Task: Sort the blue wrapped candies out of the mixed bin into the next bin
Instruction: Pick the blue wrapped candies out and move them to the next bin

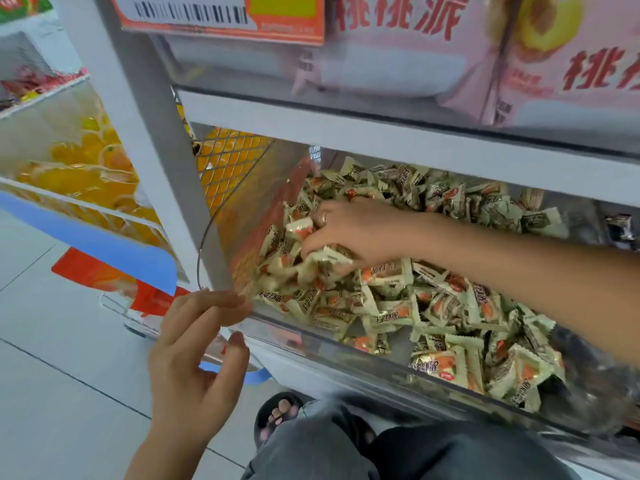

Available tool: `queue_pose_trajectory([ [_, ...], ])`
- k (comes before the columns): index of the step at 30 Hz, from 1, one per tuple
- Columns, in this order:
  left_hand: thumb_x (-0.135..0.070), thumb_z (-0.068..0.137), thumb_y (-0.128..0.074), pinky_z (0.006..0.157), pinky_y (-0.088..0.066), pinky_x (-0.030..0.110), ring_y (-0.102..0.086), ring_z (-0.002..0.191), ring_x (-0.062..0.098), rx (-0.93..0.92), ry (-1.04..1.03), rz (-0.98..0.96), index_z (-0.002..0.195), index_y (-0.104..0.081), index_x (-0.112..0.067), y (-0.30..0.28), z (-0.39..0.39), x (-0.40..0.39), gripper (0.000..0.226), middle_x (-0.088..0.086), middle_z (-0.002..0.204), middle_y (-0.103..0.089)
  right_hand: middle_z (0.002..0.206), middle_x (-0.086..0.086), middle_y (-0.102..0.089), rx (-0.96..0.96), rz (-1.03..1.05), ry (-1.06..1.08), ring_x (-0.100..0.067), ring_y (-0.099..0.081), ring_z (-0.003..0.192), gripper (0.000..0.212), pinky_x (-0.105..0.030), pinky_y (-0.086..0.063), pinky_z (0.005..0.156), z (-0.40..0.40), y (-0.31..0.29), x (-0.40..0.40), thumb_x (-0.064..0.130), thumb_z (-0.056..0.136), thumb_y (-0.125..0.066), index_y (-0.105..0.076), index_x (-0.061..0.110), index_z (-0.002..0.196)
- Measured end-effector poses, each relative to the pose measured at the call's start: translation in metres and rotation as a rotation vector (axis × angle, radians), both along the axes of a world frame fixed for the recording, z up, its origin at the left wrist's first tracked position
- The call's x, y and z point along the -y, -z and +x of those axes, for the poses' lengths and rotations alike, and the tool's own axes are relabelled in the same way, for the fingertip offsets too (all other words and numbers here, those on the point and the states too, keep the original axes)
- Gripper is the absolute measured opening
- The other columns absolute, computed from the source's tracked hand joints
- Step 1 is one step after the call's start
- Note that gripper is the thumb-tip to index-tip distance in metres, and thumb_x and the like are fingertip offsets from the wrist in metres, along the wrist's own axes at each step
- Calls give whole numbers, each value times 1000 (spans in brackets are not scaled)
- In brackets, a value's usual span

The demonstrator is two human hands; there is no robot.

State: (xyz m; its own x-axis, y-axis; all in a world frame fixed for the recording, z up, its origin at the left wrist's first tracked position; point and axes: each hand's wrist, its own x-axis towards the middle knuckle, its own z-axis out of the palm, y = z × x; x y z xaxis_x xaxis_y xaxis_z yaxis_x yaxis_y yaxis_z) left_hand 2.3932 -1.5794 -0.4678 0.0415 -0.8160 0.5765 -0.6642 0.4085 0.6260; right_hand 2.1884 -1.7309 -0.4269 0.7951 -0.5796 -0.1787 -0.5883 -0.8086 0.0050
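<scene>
**Mia:** Where were the blue wrapped candies?

**Tom:** I could not see any. The clear plastic bin on the shelf was full of pale green candies with orange pictures on the wrappers. No blue one showed on top. If any were there, they were under the pile. One dark wrapped candy lay far off on the right side, maybe in the next bin, but it was too blurry to tell its colour.

**Mia:** So what step was it?

**Tom:** I think it was the looking step. The right hand was down in the pile at the left end of the bin. Its fingers were curled round a small bunch of green candies, like it was digging or lifting them away.

**Mia:** And the left hand?

**Tom:** It was outside the bin, near the front left corner. Its fingers were spread and loose, and it held nothing. The fingertips were right at the clear front edge, but I could not tell if they touched it.

**Mia:** What did the next move need?

**Tom:** My guess was to push the green ones aside until a blue one showed, pinch just that one, and carry it over to the next bin.
</scene>
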Motion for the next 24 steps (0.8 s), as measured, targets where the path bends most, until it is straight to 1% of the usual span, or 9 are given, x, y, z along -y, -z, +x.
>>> queue_pose_trajectory([
  [2, -15, 77, -45, 84, -40, 20, -55, 94, 13, 11, 9, 16, 84, -67, -10, 0, 1, 0, 24, -6, 96, -61, 92, 19, -35, 100, 84, 61, -6, -36, 97, 46, -17, -27, 60, -1, 1, 8, 43, 85, -61, -49, 40, 129],
  [4, -16, 77, -45, 84, -41, 20, -55, 95, 12, 24, 14, 38, 85, -67, -12, -1, 3, 0, 24, -6, 96, -61, 92, 16, -34, 213, 281, 176, -9, -40, 97, 44, -21, -30, 71, -4, -2, 11, 41, 84, -65, -50, 43, 125],
  [7, -20, 77, -44, 82, -41, 23, -55, 91, 13, 110, 25, 71, 77, -70, -9, -15, 7, 3, 28, -8, 88, -62, 121, 16, -43, 250, 440, 258, -9, -36, 115, 65, -28, -29, 91, -14, -17, 3, 31, 79, -72, -39, 49, 133],
  [10, -23, 77, -45, 84, -34, 22, -50, 93, 21, 225, 14, 17, 76, -70, -9, -41, -7, 16, 28, -7, 90, -61, 150, 20, -23, 301, 438, 303, 5, -21, 129, 76, -18, -17, 105, -39, -38, -19, 32, 84, -68, -21, 48, 142],
  [12, -29, 78, -46, 90, -29, 22, -47, 102, 24, 304, 95, 7, 94, -68, -11, -55, -34, 32, 32, -5, 100, -59, 152, 12, -24, 409, 325, 448, -3, -28, 134, 69, -17, -20, 106, -63, -43, -37, 33, 90, -61, -21, 40, 146],
  [14, -41, 83, -43, 107, -23, 31, -39, 125, 30, 471, 199, 125, 125, -55, -15, -60, -72, 54, 50, 4, 129, -53, 150, -7, -33, 447, 112, 793, -23, -37, 132, 60, -31, -28, 108, -78, -31, -55, 37, 95, -50, -20, 28, 147],
  [17, -51, 96, -29, 117, 4, 47, 3, 145, 27, 708, 311, 369, 149, -10, -27, -49, -132, 92, 62, 0, 158, -6, 157, -15, 4, 250, 38, 1228, -35, 5, 144, 67, -49, -1, 117, -60, 2, -81, 39, 97, -33, 3, 22, 150],
  [20, -57, 95, -9, 114, 15, 48, 15, 144, 20, 811, 293, 554, 148, 0, -38, -32, -148, 116, 57, -2, 159, 3, 154, -13, 24, 224, 154, 1111, -31, 25, 141, 73, -46, 8, 117, -35, 25, -88, 41, 96, -32, 12, 17, 150],
  [24, -59, 93, -8, 109, 8, 63, 10, 143, 38, 1027, 164, 744, 147, 3, -42, -25, -102, 126, 58, -2, 158, 6, 154, -5, 25, 293, 325, 856, -26, 27, 140, 66, -44, 6, 115, -23, 15, -90, 50, 98, -28, 2, 25, 150],
])
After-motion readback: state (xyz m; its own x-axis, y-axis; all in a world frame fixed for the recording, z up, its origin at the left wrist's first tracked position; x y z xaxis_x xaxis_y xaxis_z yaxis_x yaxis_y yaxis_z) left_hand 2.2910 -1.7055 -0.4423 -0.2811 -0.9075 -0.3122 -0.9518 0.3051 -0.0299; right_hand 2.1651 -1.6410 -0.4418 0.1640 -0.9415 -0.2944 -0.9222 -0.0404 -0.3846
